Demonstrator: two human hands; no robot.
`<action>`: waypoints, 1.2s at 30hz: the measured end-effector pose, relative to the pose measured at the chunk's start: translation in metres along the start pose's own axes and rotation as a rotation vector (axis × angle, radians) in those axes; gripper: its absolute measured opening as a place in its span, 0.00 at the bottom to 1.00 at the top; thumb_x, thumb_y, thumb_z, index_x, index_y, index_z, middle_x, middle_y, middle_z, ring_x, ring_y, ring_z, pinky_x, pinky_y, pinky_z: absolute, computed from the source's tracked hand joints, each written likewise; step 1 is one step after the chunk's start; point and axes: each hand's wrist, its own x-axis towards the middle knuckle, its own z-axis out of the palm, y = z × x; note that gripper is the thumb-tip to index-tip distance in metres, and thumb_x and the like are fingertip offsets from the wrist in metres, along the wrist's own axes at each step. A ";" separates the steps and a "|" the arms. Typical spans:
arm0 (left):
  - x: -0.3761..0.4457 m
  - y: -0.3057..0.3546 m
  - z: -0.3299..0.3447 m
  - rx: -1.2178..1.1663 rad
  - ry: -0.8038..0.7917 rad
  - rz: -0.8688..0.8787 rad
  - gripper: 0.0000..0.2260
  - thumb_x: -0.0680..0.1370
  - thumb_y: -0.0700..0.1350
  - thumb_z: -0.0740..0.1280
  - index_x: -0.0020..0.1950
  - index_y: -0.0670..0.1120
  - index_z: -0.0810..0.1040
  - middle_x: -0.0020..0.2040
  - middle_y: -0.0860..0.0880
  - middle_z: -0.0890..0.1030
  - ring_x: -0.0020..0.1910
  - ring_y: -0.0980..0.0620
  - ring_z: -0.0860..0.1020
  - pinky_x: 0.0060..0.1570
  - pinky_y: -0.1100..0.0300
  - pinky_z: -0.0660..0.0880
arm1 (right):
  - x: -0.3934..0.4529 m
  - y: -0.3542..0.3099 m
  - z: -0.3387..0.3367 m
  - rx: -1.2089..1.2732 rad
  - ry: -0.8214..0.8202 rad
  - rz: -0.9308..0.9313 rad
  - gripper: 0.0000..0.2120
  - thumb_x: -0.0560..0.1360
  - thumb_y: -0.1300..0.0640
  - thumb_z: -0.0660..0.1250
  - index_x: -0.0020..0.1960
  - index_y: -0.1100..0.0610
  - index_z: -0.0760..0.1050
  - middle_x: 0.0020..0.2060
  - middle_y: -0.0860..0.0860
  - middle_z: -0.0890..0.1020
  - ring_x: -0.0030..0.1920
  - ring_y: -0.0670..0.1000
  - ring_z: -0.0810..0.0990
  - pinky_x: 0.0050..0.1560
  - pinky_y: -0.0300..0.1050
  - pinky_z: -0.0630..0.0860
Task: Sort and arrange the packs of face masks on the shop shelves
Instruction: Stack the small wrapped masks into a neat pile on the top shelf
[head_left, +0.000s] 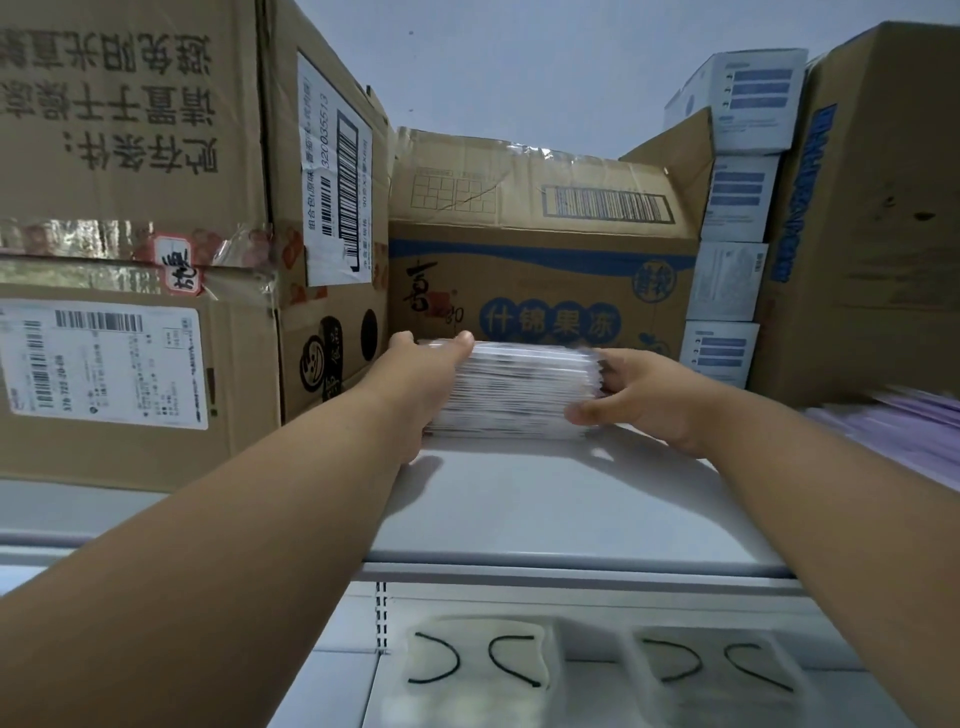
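Forearms: reaching over shelf (545, 509).
Left hand (415, 384), right hand (639, 395): fingers clamping mask stack (519, 389) ends.
Handling: probably light, slippery, sliding apart; squeezing both ends.

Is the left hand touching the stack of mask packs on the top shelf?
Touching. The head view shows the left hand pressed against the stack of mask packs, thumb lying over its top edge.
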 end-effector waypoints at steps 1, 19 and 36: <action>0.001 -0.001 0.000 0.002 -0.020 0.006 0.37 0.79 0.60 0.66 0.82 0.51 0.51 0.79 0.45 0.61 0.75 0.39 0.63 0.69 0.44 0.64 | 0.000 0.000 0.000 -0.032 0.018 -0.020 0.25 0.69 0.63 0.77 0.64 0.54 0.77 0.54 0.49 0.85 0.57 0.50 0.83 0.67 0.53 0.73; -0.009 0.006 -0.003 -0.257 -0.041 -0.100 0.24 0.79 0.64 0.64 0.64 0.45 0.72 0.56 0.46 0.80 0.55 0.46 0.78 0.63 0.50 0.70 | -0.005 0.000 -0.006 -0.410 0.050 -0.062 0.22 0.63 0.50 0.80 0.55 0.45 0.80 0.48 0.41 0.86 0.51 0.44 0.84 0.63 0.51 0.76; -0.021 0.018 -0.001 -0.032 0.036 -0.097 0.12 0.76 0.38 0.68 0.59 0.37 0.74 0.50 0.42 0.72 0.54 0.39 0.74 0.52 0.49 0.76 | 0.006 -0.013 -0.001 0.437 0.206 0.354 0.04 0.75 0.63 0.70 0.46 0.60 0.74 0.32 0.53 0.67 0.31 0.52 0.67 0.35 0.47 0.72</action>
